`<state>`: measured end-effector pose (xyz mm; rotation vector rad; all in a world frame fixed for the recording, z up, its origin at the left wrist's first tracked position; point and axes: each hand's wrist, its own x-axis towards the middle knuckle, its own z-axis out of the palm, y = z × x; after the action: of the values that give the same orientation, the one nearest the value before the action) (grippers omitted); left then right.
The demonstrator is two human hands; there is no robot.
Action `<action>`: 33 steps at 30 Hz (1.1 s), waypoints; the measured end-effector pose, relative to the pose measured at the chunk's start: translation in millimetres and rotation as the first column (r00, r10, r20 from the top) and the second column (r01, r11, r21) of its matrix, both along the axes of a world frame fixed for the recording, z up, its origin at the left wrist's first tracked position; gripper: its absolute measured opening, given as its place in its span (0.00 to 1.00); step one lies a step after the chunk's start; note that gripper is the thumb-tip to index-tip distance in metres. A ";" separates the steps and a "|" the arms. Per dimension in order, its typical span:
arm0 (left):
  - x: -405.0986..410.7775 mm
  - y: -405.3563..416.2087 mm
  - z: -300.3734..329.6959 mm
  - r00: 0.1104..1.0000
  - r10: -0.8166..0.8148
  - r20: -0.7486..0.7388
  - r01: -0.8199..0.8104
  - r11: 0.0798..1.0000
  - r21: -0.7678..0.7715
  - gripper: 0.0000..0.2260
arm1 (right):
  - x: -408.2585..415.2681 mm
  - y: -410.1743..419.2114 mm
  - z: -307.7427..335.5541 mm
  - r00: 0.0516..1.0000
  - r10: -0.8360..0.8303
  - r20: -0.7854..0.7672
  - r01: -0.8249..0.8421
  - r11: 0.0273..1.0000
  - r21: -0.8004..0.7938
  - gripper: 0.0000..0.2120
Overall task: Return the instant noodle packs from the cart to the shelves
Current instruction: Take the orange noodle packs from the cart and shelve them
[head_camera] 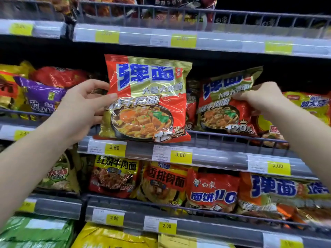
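My left hand (84,108) grips the left edge of a red and gold noodle pack (146,99) with blue characters and a bowl picture, holding it upright in front of the middle shelf (215,154). Its lower edge overlaps the shelf's wire rail. To its right a matching red and gold pack (223,104) stands on the same shelf, and my right hand (259,99) pinches that pack's upper right side. The cart is out of view.
Purple, red and yellow packs (41,92) fill the middle shelf at left, a yellow pack (311,106) at right. Shelves above and below hold more noodle packs behind wire rails. Yellow price tags (180,154) line the shelf edges.
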<state>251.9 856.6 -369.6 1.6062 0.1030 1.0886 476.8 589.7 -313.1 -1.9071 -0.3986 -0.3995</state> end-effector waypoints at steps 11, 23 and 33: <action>-1.4 -1.6 -6.3 0.999 -0.015 -0.038 0.016 1.000 0.022 0.05 | 17.9 13.7 -11.8 0.989 -0.134 -0.068 0.117 0.970 -0.212 0.27; 6.6 -1.8 -11.1 1.000 -0.001 -0.031 0.001 1.000 0.014 0.05 | 19.4 36.5 -6.6 0.887 -0.358 0.291 0.458 0.600 -0.656 0.17; 13.9 3.3 -14.9 0.999 0.006 -0.040 -0.006 1.000 0.017 0.05 | 39.0 43.0 -27.0 0.871 -0.335 0.359 0.491 0.567 -0.662 0.14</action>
<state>265.8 859.9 -384.6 1.6447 0.1256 1.0644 515.8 632.6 -340.1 -2.8056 -0.2354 -0.8464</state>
